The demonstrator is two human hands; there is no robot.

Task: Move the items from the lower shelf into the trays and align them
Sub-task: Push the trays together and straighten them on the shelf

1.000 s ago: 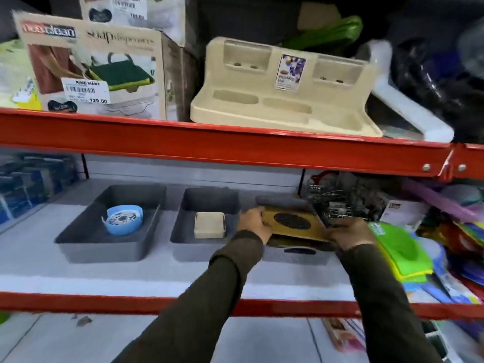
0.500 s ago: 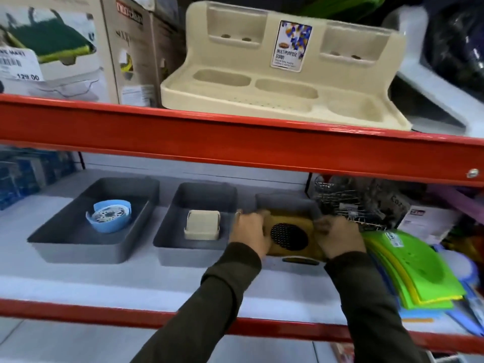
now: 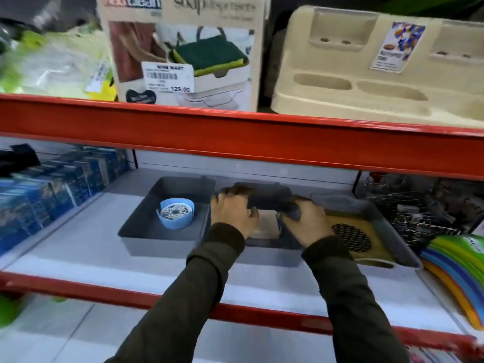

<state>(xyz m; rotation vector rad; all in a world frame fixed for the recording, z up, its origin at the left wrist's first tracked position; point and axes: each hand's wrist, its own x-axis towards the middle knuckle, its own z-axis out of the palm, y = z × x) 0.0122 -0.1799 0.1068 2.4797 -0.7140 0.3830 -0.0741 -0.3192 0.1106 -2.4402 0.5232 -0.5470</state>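
Note:
Three grey trays stand side by side on the white shelf. The left tray [image 3: 157, 246] holds a round blue item [image 3: 176, 216]. The right tray [image 3: 372, 206] holds a tan board with a black mesh disc [image 3: 351, 237]. Between them is the middle tray [image 3: 269, 255], with a beige square item [image 3: 265, 226] partly hidden inside. My left hand [image 3: 231, 210] grips its left wall. My right hand [image 3: 306, 222] grips its right wall. The tray's far end looks blurred.
A red shelf beam [image 3: 235, 132] runs just above the hands. Blue boxes [image 3: 52, 189] fill the left side, wire racks [image 3: 419, 205] and stacked coloured mats [image 3: 458, 271] the right. A carton [image 3: 183, 48] and a beige stand [image 3: 379, 74] sit on the upper shelf.
Both hands have left the tan board, which now lies in the right tray, and moved left onto the middle tray. The view has shifted left.

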